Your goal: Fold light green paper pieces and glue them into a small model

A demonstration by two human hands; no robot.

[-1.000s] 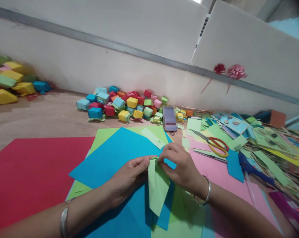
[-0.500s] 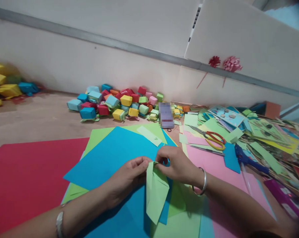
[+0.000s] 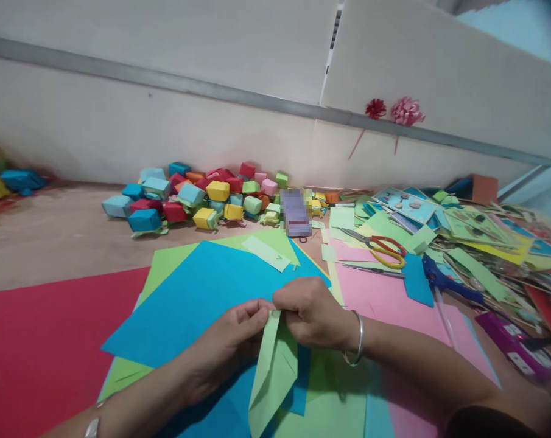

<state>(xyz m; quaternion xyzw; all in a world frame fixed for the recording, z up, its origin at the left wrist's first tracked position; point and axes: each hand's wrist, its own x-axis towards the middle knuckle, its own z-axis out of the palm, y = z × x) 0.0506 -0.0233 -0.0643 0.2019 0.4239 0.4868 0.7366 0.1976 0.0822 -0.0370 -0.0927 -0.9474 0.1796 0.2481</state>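
A folded light-green paper piece (image 3: 271, 371) hangs between my two hands, its long point facing down toward me. My left hand (image 3: 227, 347) pinches its top edge from the left, fingers closed. My right hand (image 3: 309, 313) pinches the same top edge from the right, fingers curled; a metal bangle (image 3: 357, 340) sits on that wrist. Under the hands lies a blue paper sheet (image 3: 197, 298) on top of green sheets (image 3: 330, 407). A large red sheet (image 3: 42, 347) lies to the left and a pink sheet (image 3: 385, 304) to the right.
A pile of small coloured paper boxes (image 3: 197, 194) sits by the wall. Red-and-yellow scissors (image 3: 380, 246) and a blue-handled tool (image 3: 449, 286) lie on the right among several scattered paper strips and cards (image 3: 476, 237). Two ribbon bows (image 3: 394, 111) hang on the wall.
My hands and the green piece sit lower in view and a little closer to me. The piece's point has swung leftward. The view has shifted right.
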